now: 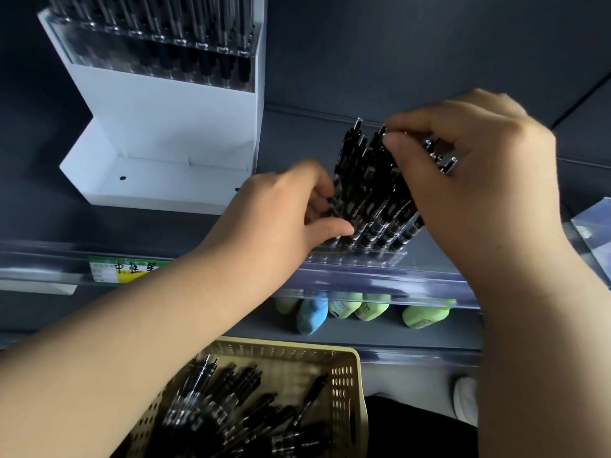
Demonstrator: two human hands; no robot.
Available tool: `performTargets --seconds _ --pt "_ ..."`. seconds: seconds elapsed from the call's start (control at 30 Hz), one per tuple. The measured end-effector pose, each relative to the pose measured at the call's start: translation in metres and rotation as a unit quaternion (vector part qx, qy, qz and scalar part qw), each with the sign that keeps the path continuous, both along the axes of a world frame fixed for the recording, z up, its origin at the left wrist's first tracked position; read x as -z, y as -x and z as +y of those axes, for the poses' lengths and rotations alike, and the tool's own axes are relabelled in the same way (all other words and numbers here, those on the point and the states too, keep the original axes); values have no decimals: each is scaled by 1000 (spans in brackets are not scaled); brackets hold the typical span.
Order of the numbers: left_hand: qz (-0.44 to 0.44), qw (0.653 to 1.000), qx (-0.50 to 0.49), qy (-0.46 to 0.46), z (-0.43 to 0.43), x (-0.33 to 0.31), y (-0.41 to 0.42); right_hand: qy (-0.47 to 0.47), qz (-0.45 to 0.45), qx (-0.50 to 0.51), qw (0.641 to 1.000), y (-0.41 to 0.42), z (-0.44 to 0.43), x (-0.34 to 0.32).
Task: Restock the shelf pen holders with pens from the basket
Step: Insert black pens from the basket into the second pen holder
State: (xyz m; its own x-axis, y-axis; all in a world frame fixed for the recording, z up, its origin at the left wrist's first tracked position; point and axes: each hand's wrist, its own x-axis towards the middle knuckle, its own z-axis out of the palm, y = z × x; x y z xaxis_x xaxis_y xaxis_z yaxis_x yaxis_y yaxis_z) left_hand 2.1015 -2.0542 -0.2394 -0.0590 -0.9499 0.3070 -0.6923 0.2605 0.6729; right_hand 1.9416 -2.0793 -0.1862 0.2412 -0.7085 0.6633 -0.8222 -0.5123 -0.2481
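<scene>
Several black pens point(367, 190) stand tilted in a clear pen holder point(357, 257) at the front of the dark shelf. My left hand point(281, 213) pinches the lower barrels of those pens from the left. My right hand point(476, 166) is curled over the pen tops and holds a bundle of pens, whose silver clips point(443, 158) show under its fingers. A yellow perforated basket point(347, 385) at the bottom holds several more black pens point(238, 404). A white holder point(158, 133) filled with pens stands at the upper left.
The shelf's clear front rail point(380, 279) carries a green and yellow price label point(122, 269). Blue and green erasers point(363, 310) lie on the shelf below. A packaged item point(591, 229) sits at the right edge. A white shoe point(466, 401) shows on the floor.
</scene>
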Motion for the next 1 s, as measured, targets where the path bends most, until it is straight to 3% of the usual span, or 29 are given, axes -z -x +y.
performTargets --seconds 0.27,0.37,0.47,0.63,0.73,0.87,1.0 --pt "-217 972 -5 95 33 9 -27 57 30 -24 998 -6 35 3" --pt "-237 968 2 86 49 15 -32 13 50 -47 998 -12 56 18" --pt "-243 970 14 20 69 19 -40 -112 85 -30 990 -20 78 36" --pt "-264 953 8 -147 101 45 -65 -334 226 29 915 -25 97 82" --pt "-275 939 21 -205 114 65 -73 -434 258 41 862 -32 112 118" --pt "-309 913 47 -261 123 97 -76 -559 280 61 778 -35 134 163" --pt "-355 876 71 -319 126 135 -72 -633 380 31 674 -39 147 203"
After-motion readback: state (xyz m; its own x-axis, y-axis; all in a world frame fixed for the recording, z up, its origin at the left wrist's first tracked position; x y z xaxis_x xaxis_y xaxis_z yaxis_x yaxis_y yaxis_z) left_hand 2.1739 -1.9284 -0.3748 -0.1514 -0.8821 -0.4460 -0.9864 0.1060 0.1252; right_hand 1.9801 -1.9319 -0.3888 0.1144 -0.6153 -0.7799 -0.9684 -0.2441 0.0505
